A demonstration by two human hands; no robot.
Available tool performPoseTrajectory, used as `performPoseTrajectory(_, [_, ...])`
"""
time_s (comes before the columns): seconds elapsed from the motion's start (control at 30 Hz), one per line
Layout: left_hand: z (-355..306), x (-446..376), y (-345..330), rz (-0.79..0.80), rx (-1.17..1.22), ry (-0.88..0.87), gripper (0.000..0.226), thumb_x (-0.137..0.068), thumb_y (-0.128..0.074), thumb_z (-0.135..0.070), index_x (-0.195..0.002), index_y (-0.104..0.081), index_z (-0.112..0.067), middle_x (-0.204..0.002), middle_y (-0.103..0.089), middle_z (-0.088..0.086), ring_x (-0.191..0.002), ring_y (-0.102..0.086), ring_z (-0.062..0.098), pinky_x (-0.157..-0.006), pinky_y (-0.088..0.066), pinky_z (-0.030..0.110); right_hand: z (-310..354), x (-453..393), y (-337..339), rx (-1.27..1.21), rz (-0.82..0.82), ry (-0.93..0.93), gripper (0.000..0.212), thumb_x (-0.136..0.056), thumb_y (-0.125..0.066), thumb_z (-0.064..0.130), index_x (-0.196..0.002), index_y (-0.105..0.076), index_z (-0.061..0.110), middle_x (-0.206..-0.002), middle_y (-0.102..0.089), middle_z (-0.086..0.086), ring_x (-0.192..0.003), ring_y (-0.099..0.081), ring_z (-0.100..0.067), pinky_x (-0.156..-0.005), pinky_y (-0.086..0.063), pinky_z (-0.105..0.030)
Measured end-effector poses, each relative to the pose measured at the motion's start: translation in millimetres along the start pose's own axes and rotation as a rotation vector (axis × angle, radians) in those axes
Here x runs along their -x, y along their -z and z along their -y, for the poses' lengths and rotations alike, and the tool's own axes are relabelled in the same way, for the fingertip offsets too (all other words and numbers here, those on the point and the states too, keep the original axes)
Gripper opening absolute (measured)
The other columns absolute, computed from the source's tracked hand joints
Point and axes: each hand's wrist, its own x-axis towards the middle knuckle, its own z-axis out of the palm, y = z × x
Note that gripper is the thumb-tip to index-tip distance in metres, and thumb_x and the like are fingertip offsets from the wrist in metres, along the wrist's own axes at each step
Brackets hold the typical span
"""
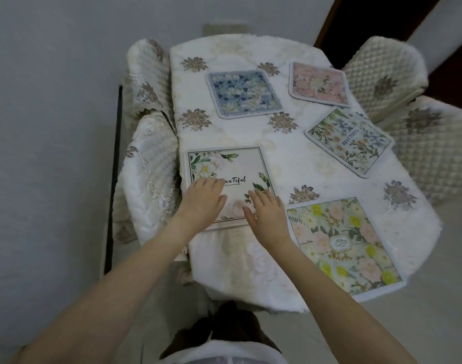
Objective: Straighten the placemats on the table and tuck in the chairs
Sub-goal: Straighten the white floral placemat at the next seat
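Note:
Both my hands lie flat on a white placemat (224, 164) printed with green-and-white flowers, at the table's near left. My left hand (203, 198) presses its near-left part, my right hand (266, 208) its near-right corner, fingers spread. A yellow-and-pink floral placemat (343, 248) lies askew at the near right. A tilted "Beautiful" wildflower placemat (348, 140) sits at the right edge. Farther off lie a blue floral placemat (243, 93) and a pink placemat (319, 84). Two quilted chairs (148, 164) stand against the left side, and two quilted chairs (387, 77) stand at the right.
The table (290, 164) wears a cream embroidered cloth that hangs over the near edge. A pale wall runs along the left, close behind the left chairs. A dark door frame (356, 27) shows at the far right. Light floor lies to the right.

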Motion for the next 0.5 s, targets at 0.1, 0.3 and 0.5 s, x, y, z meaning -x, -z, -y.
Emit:
performPoseTrajectory(0.1, [-19.6,4.5,41.7,-0.133,0.043,-0.090,0.042,-0.095,-0.045,-0.029,-0.131,-0.045,-0.007,-0.126,-0.058,0.014,-0.118,-0.049,0.033,-0.102,-0.038,0.044,5.1,26.2,31.5,-0.035,-0.126,-0.015,0.048,-0.099,-0.039,0.038,-0.141,-0.038,0.015,-0.149,-0.041,-0.006,-0.142,-0.027,-0.029,-0.116,-0.020,-0.050])
performPoseTrajectory(0.3, [-78.6,31.1,103.4,-0.280,0.109,-0.343,0.047,-0.095,-0.040,-0.036,-0.130,-0.050,-0.007,-0.126,-0.059,0.014,-0.119,-0.051,0.033,-0.103,-0.040,0.048,14.2,94.4,93.3,-0.046,-0.418,-0.081,0.046,-0.098,-0.045,0.036,-0.139,-0.043,0.016,-0.146,-0.045,-0.009,-0.142,-0.027,-0.031,-0.115,-0.024,-0.051])
performPoseTrajectory(0.5, [-127.6,77.8,97.6,-0.229,0.123,-0.508,0.050,-0.093,-0.040,-0.042,-0.134,-0.048,-0.014,-0.134,-0.055,0.012,-0.127,-0.046,0.035,-0.107,-0.037,0.050,11.7,186.6,105.7,-0.038,-0.561,-0.295,0.054,-0.093,-0.045,0.047,-0.142,-0.038,0.025,-0.148,-0.043,-0.003,-0.143,-0.026,-0.028,-0.113,-0.027,-0.053])
